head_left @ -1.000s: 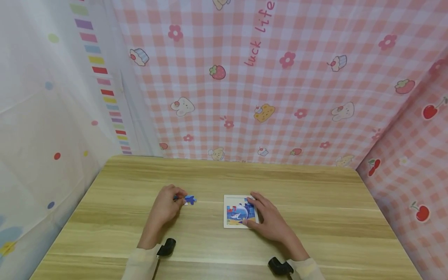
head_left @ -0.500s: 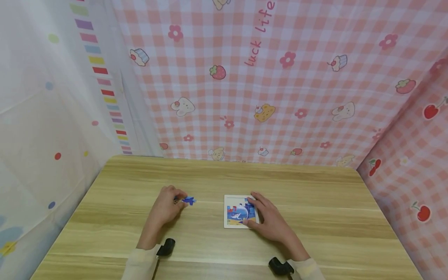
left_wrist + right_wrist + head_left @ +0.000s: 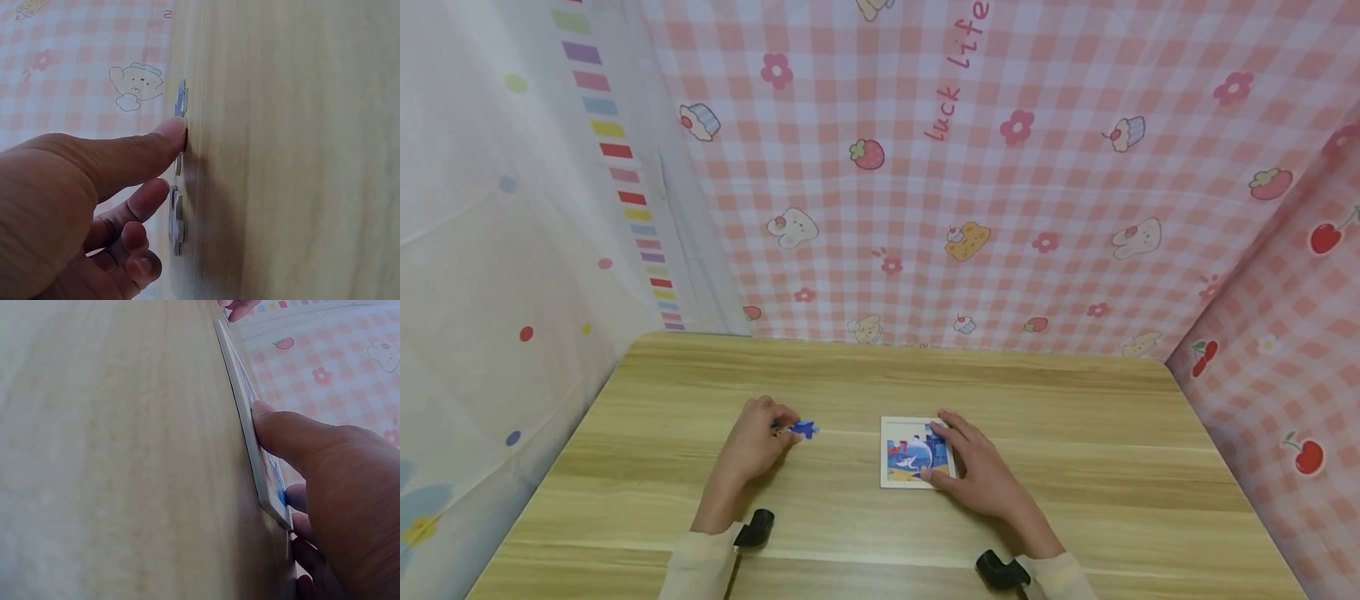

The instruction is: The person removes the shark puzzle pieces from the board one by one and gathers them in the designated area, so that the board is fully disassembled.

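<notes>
Blue puzzle pieces (image 3: 803,429) lie loose on the wooden table (image 3: 1075,433), left of centre in the head view, right at the fingertips of the left hand (image 3: 758,440). Left wrist view shows that hand's thumb tip pressed down among the pieces (image 3: 178,187), other fingers loosely curled just behind; whether any piece is pinched cannot be told. The small cluster runs roughly left to right across the frame. Puzzle tray (image 3: 916,452), a white-framed square with a partly filled blue sea picture, sits just right of centre, apart from the pieces with a strip of bare wood between them. Right hand (image 3: 976,467) rests on the tray's right side: fingers fairly straight and spread, thumb lying against the near edge, seen also in the right wrist view (image 3: 300,444) where the thumb bears on the tray rim (image 3: 240,394). So the loose pieces lie to the left of the tray, nearer the left hand by far; the right hand steadies the tray. Open wood lies all round, widest toward the far edge and the right. Pink checked curtain (image 3: 1037,183) closes off the back and the right side, a pale dotted sheet (image 3: 490,250) the left.
</notes>
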{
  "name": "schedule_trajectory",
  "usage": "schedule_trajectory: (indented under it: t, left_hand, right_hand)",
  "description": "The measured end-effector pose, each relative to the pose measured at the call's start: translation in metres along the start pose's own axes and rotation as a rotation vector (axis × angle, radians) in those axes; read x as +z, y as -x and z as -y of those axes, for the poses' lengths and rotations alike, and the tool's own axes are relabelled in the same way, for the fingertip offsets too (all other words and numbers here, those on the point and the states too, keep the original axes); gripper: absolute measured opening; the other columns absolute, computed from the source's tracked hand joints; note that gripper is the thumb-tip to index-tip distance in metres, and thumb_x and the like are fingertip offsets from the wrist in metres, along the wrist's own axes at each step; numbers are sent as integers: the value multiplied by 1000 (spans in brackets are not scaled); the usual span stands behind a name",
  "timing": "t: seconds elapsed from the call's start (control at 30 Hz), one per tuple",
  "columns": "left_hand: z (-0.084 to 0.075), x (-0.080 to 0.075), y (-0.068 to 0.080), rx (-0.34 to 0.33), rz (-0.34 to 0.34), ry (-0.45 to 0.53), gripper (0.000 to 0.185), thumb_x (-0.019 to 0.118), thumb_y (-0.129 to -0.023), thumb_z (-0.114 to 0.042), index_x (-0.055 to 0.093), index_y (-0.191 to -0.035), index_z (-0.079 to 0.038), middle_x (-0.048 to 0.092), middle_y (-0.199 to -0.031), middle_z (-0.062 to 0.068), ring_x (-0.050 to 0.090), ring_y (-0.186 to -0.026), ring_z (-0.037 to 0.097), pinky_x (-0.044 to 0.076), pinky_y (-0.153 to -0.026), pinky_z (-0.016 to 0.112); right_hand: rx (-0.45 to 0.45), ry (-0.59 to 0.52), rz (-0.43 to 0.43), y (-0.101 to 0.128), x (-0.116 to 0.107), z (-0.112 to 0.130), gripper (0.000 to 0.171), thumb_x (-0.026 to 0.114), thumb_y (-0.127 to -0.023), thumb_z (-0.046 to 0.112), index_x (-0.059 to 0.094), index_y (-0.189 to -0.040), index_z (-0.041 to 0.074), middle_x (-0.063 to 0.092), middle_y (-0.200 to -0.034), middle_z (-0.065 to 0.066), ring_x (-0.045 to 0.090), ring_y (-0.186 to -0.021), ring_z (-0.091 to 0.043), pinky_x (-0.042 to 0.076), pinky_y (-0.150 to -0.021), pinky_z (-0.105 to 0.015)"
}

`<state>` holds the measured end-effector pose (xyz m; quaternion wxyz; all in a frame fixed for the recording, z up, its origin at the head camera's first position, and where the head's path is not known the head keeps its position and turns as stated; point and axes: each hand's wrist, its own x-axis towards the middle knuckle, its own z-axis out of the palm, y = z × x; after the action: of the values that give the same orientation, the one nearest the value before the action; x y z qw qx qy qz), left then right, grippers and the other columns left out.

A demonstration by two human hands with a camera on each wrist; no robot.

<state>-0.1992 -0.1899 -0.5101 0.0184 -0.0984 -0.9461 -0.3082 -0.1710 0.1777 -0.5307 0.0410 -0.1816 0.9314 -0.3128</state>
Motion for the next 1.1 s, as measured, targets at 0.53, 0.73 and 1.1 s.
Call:
schedule_trajectory:
  t: [0.53, 0.73, 1.1]
  left_hand:
    - [-21, 2, -1, 63, -78, 118, 22, 80, -87, -10, 77, -108, -3, 67, -99, 10, 59, -90, 24, 49, -77, 34]
    - [-38, 16, -3, 89, -68, 145, 18, 80, -88, -11, 77, -105, -4, 68, -97, 7, 62, -91, 24, 53, -80, 38]
    - [-75, 38, -12, 102, -19, 207, 10, 74, -95, -18, 77, -101, -10, 68, -97, -2, 61, -95, 17, 53, -86, 39]
  right_hand:
    - [-24, 4, -22, -2, 0, 3, 77, 78, -88, 45, 49, -152, 13, 34, -167, -10, 30, -154, -37, 24, -121, -64]
    - [-21, 1, -41, -2, 1, 2, 77, 79, -88, 43, 49, -152, 11, 35, -166, -9, 31, -153, -37, 26, -121, -64]
    - [-4, 30, -93, -3, 0, -1, 76, 78, -90, 41, 50, -150, 4, 41, -161, -13, 35, -150, -35, 33, -121, -56]
